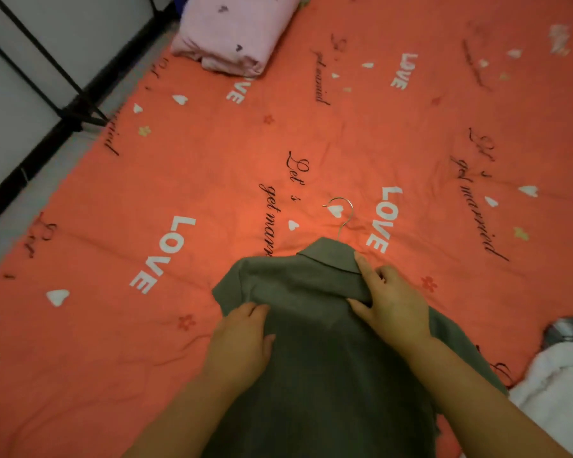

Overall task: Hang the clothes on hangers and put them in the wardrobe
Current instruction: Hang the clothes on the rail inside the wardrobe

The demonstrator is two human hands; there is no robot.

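A grey collared shirt (pixel 298 292) lies flat on the red bedspread (pixel 212 166), collar pointing away from me. A metal hanger hook (pixel 343 214) sticks out past the collar; the rest of the hanger is hidden inside the shirt. My left hand (pixel 242 338) pinches the fabric at the shirt's left shoulder. My right hand (pixel 391 302) grips the fabric at the right shoulder, just below the collar.
A folded pink blanket (pixel 235 31) sits at the far end of the bed. A black metal frame with white panels (pixel 47 61) stands to the left. White cloth (pixel 556 398) and a dark item (pixel 569 328) lie at the right edge.
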